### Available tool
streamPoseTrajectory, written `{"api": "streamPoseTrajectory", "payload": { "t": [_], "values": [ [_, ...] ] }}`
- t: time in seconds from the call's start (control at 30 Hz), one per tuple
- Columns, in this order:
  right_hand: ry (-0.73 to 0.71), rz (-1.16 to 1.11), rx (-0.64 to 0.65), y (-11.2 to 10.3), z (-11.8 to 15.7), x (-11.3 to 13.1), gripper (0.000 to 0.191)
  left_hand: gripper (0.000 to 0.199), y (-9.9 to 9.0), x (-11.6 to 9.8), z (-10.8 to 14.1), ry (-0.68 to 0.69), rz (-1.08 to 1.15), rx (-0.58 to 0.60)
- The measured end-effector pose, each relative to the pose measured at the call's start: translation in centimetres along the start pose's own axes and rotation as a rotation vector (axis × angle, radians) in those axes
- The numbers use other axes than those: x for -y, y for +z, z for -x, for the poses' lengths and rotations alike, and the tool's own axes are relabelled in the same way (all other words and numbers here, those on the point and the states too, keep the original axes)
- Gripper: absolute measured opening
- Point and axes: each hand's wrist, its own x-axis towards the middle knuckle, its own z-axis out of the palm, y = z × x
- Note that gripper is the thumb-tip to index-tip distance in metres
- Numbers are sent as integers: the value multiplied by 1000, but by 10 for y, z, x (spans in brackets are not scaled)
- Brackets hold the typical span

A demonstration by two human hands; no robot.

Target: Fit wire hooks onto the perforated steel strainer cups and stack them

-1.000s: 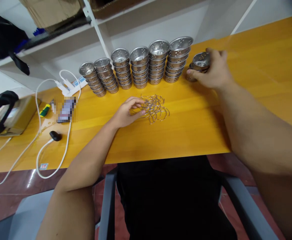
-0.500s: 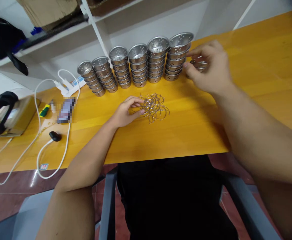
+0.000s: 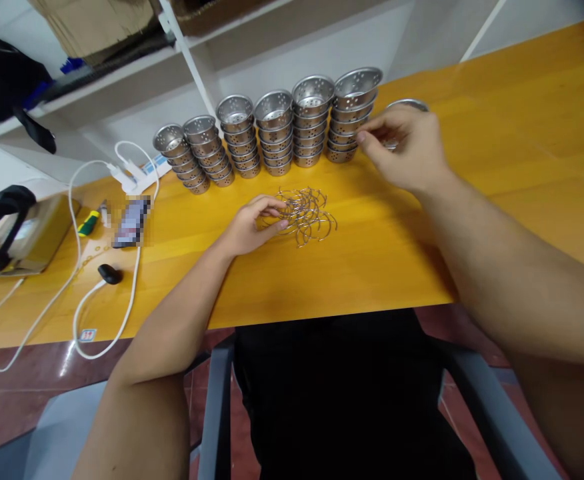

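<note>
My left hand (image 3: pixel 255 225) rests on the tabletop at the left edge of a tangled pile of curved metal wires (image 3: pixel 309 217). Its thumb and curled fingers are apart, with the fingertips at the wires. To the right, my right hand (image 3: pixel 405 147) is raised with thumb and forefinger pinched together, just in front of the rightmost stack of perforated metal cups (image 3: pixel 351 120). Anything between those fingertips is too small to make out. Behind the right hand shows the rim of another metal cup (image 3: pixel 412 104), mostly hidden.
More stacks of perforated cups (image 3: pixel 277 137) stand in a row along the back. At left lie a phone (image 3: pixel 133 220), a green-and-yellow tool (image 3: pixel 89 223), a black plug-like piece (image 3: pixel 109 273), white cables and a power strip (image 3: pixel 145 175). A shelf (image 3: pixel 117 73) rises behind.
My right hand has moved slightly left and down, and its thumb and forefinger have closed together. The cup rim behind it has come into view. My left hand stays in place.
</note>
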Motion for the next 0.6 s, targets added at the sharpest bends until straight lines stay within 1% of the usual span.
{"api": "streamPoseTrajectory", "payload": {
  "t": [0.17, 0.3, 0.4, 0.53, 0.6],
  "values": [
    [66, -57, 64, 9, 5, 7, 60, 38, 1, 0, 0, -11, 9, 6],
    [58, -111, 93, 17, 7, 1, 68, 36, 0, -1, 0, 8, 5, 6],
    [18, -126, 109, 20, 5, -10, 75, 34, 0, -2, -1, 4, 10, 6],
    [-79, -153, 158, 21, 0, -25, 93, 34, 0, -2, -1, -4, 17, 11],
    [-97, -170, 185, 22, -1, -29, 94, 35, -1, -2, -1, 5, 16, 6]
  ]
}}
